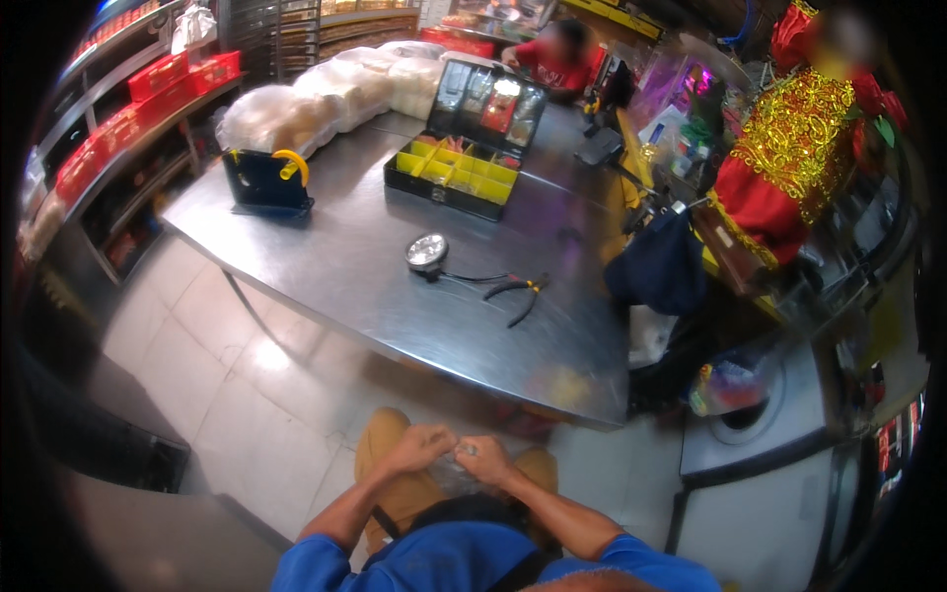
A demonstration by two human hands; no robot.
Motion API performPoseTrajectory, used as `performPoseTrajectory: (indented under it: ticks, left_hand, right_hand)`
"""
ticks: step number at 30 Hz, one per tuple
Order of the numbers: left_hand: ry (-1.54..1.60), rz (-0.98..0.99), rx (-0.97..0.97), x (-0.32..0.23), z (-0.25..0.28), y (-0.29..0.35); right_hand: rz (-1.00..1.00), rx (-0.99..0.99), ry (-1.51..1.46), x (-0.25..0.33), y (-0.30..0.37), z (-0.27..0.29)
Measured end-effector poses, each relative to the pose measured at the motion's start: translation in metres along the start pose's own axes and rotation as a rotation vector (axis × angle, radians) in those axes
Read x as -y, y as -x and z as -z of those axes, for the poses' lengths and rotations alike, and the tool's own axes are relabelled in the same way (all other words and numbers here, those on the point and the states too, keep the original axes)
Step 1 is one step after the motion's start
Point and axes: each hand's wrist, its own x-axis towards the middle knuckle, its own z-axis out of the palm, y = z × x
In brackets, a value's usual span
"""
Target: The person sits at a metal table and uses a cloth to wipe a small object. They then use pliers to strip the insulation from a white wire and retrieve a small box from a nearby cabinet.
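Over my lap, my left hand [426, 446] and my right hand [483, 460] meet, both with fingers curled in. Whatever they pinch between them is too small to make out; something pale and see-through [452, 481] shows just under them. Past my knees, on the steel table [395, 306], lies a round lamp [427, 254] with a clear ribbed lens and a dark cable. Beside its cable rest pliers [517, 289] with black and orange handles. Farther back stands an opened black organizer box [449, 178] with yellow compartments, a few of them holding small parts.
A dark upright stand [264, 183] with a yellow hook-shaped piece occupies the table's left. Plastic-wrapped bundles [281, 116] line the back edge. A dark blue cloth bag [659, 264] hangs at the right, near a red and gold decorated cloth [789, 148]. Another person [557, 61] is beyond the table.
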Motion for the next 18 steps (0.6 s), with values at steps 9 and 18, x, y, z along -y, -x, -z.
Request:
performPoseTrajectory:
  ticks: [9, 18]
  left_hand:
    - [-0.250, -0.090, 0.165, -0.015, 0.000, 0.006]
    - [-0.232, -0.206, 0.031, -0.006, 0.004, 0.013]
  right_hand:
    - [-0.124, 0.240, 0.040, -0.001, 0.019, 0.017]
    - [0.083, 0.456, 0.246, -0.014, 0.029, 0.040]
